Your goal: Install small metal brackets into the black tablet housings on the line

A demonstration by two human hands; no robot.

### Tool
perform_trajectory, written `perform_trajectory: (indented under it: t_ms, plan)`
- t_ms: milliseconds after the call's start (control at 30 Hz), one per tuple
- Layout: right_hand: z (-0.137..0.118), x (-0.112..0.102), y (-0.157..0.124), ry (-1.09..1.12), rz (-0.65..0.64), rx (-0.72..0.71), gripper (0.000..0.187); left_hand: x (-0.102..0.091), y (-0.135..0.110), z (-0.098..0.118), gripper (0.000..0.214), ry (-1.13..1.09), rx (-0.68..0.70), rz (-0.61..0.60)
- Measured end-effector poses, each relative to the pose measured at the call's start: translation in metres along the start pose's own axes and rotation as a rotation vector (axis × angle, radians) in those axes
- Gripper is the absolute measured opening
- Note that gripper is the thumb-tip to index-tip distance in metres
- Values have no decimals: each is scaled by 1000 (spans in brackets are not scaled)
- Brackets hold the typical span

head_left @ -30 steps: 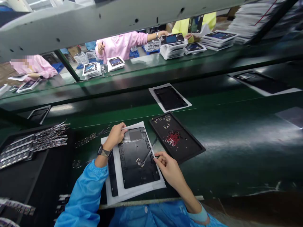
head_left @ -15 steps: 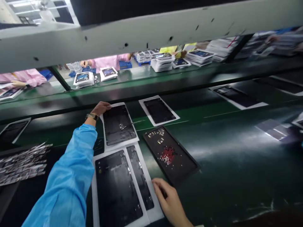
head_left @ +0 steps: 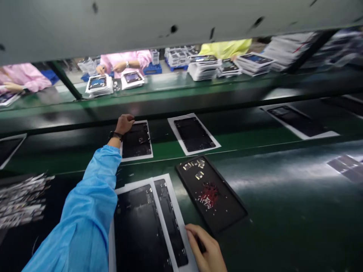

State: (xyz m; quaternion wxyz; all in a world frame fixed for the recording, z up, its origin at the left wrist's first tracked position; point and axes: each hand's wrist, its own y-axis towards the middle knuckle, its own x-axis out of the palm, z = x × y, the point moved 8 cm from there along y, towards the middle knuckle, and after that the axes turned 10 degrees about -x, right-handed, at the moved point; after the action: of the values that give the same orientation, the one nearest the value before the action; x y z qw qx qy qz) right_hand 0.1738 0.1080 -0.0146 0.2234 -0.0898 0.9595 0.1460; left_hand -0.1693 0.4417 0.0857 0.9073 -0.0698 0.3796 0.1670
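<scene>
My left hand (head_left: pixel 125 124), in a blue sleeve, reaches to the far strip of the bench. Its fingers are closed at the top left corner of a black panel on a white sheet (head_left: pixel 136 141), which looks like a tablet housing with small parts on it. In front of me two similar panels overlap: a large one (head_left: pixel 141 230) and, partly beneath it, a second (head_left: pixel 171 223). My right hand (head_left: pixel 207 247) is curled beside the second panel's right edge, thumb and index finger pressed together at the white sheet. What they pinch is not clear.
Right of the panels lies a black tray (head_left: pixel 227 204) with small metal pieces and red and white bits. Another panel (head_left: pixel 194 134) rests on the far strip. A pile of thin parts (head_left: pixel 22 200) is at left. Across the bench, people in pink and yellow work by stacks (head_left: pixel 202 70).
My left hand has moved the panel away from me, off the overlapping panels and onto the far strip. My right hand stays by the near panels. The view has shifted slightly.
</scene>
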Motion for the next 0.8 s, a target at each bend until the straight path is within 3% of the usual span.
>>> perform_trajectory:
  t_ms: [100,200,267,333,433,567,700,800]
  plan:
    - [-12,-4,11,-1,-74,-12,24,-35,-69,-13,20,-23,29,51]
    - [-27,-20,28,-83,-102,-138,22,-81,-179,-45,23,-40,47,173]
    - [-32,-41,42,-187,-64,-255,22,-105,-258,-87,24,25,-101,298]
    - [-24,-64,56,-333,1,-351,28,-114,-328,-135,26,173,-314,369]
    - [6,-81,76,-523,-19,-444,51,-109,-397,-185,31,380,-505,376]
    - [41,-74,89,-511,-131,-501,62,-103,-421,-200,37,533,-542,392]
    - [35,-72,90,-433,-162,-501,58,-109,-410,-200,41,588,-668,417]
    - [28,-84,93,-411,-82,-407,52,-109,-398,-199,39,576,-684,420]
